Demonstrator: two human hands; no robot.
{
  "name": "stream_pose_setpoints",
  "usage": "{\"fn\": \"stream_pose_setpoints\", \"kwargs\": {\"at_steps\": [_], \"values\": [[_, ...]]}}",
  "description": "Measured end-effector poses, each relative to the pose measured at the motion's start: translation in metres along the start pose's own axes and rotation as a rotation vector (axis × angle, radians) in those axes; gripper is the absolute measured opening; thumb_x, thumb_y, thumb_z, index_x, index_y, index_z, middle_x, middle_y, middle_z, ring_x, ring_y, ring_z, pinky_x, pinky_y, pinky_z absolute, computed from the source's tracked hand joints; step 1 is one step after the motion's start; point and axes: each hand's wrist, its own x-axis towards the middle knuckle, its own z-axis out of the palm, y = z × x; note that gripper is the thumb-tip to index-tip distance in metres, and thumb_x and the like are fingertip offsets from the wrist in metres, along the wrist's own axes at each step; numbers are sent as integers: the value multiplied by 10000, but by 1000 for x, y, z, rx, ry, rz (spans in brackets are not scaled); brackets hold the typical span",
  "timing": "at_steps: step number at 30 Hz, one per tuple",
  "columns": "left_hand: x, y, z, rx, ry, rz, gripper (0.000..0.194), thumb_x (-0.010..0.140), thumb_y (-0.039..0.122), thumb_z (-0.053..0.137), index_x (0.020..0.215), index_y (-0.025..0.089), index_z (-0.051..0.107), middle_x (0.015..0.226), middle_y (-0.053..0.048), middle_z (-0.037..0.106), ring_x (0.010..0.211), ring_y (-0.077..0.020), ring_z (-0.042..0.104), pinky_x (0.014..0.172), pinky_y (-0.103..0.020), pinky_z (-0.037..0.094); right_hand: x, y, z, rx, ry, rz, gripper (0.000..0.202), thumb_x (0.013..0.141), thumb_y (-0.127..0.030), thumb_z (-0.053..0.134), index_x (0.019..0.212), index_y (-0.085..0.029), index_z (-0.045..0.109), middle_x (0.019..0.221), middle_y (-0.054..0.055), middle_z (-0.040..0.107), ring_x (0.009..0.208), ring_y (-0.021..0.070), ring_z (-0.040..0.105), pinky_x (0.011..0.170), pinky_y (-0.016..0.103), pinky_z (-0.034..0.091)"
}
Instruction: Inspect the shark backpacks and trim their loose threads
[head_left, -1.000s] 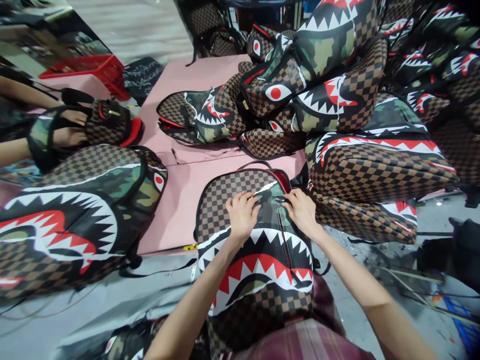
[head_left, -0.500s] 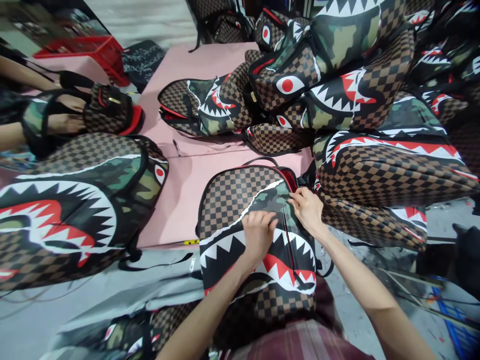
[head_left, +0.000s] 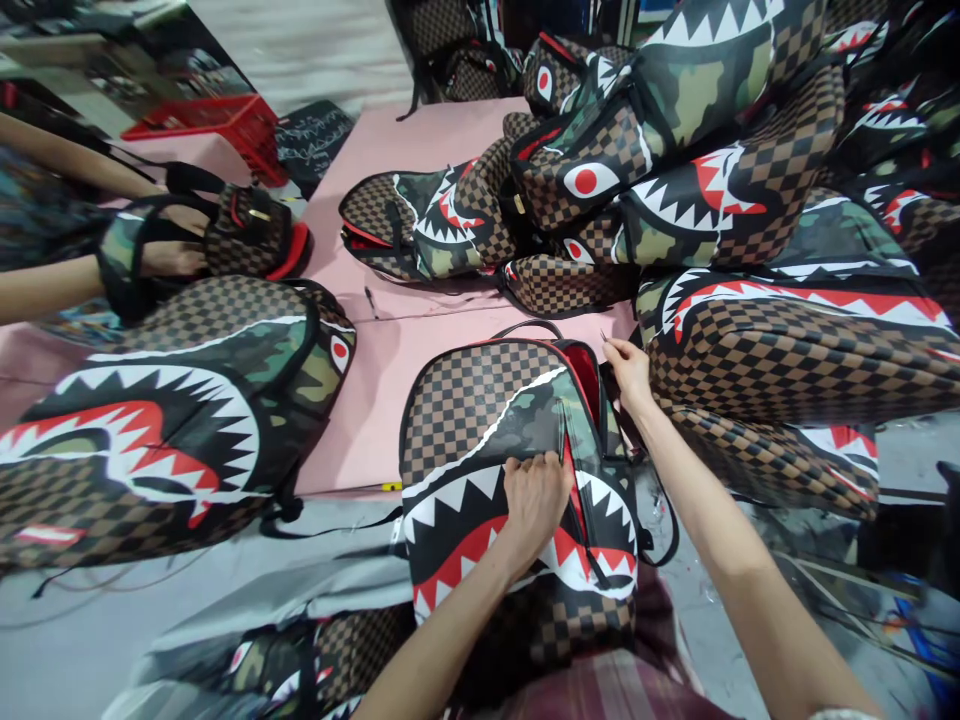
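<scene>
A checkered and camouflage backpack (head_left: pixel 480 400) with a printed shark mouth lies before me at the table's edge. My left hand (head_left: pixel 538 500) is closed at its front pocket, with the fingers curled over the edge of the zipper. Red lining shows in the partly open zipper (head_left: pixel 577 490). Beyond the backpack's upper right side, my right hand (head_left: pixel 628 372) is closed on a small, thin pointed tool (head_left: pixel 604 340); its exact kind is too small to make out. Red lining also shows at the open main compartment (head_left: pixel 583 372), near that hand.
Similar backpacks are piled at the right (head_left: pixel 795 340) and back of the pink table (head_left: pixel 337 400). Another backpack (head_left: pixel 187 420) lies at the left. Another person's hands (head_left: pixel 176 250) hold a checkered cap (head_left: pixel 251 235). Behind stands a red crate (head_left: pixel 217 130).
My right hand has moved from the pocket zipper up and away past the backpack's side. My left hand has shifted down and right, and the pocket gapes wider, showing red lining.
</scene>
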Motion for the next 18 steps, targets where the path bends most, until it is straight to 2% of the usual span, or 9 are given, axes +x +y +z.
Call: {"fn": "stream_pose_setpoints", "kwargs": {"at_steps": [3,6,9,10,11,12,13,15,18], "values": [[-5,-8,-8,21,-4,12,241,840,201,417,672,163,585,651,-69,663,621,-197,614,692,-337,334,26,6,16,-20,-42,81,401,737,-281,553,1088,-93,597,1066,120,639,922,197,594,791,320,465],[-7,-16,-15,28,12,-7,249,841,216,418,664,174,588,651,-54,670,625,-191,623,672,-321,332,19,-4,19,-8,-48,41,411,727,-232,565,1115,-98,586,1165,140,593,1017,199,567,872,331,437],[-6,-21,-16,30,28,-12,248,835,219,426,653,174,589,627,-52,664,619,-192,621,669,-316,334,-26,-26,4,78,-157,-92,355,815,-327,492,1087,-132,607,1051,105,645,909,179,612,821,321,470],[-5,-21,-16,22,36,-8,251,836,218,424,653,173,590,625,-52,663,612,-190,618,668,-314,335,-46,-32,-3,125,-288,-128,364,842,-379,457,1062,-137,617,942,89,672,793,168,633,757,318,493],[-6,-22,-17,13,46,-2,254,838,218,421,654,171,590,624,-52,663,604,-187,614,666,-313,336,-68,-36,-9,152,-494,-134,378,863,-401,428,1050,-137,623,891,82,681,714,159,640,706,310,504],[-7,-22,-18,4,61,8,259,840,218,419,650,169,588,620,-50,661,595,-183,610,664,-312,335,-89,-38,-15,133,-679,-138,371,874,-395,417,1021,-136,638,862,75,688,689,158,646,683,301,509],[-9,-23,-21,-2,81,20,264,842,214,416,642,169,582,612,-46,657,587,-178,604,661,-311,334,-107,-38,-19,56,-786,-161,333,871,-364,433,976,-145,660,838,62,696,710,165,654,695,300,510],[-18,-26,-28,0,135,54,272,843,200,418,612,170,560,584,-32,636,566,-166,588,648,-311,326,-135,-31,-20,-126,-802,-230,282,872,-259,425,986,-182,671,931,51,703,852,184,655,804,327,492],[-39,-30,-40,26,242,98,276,830,181,439,566,178,519,533,-16,583,528,-154,551,632,-318,312,-150,-22,-11,-271,-726,-260,333,869,-154,389,1087,-215,633,1056,44,678,992,188,623,904,351,452]]}}
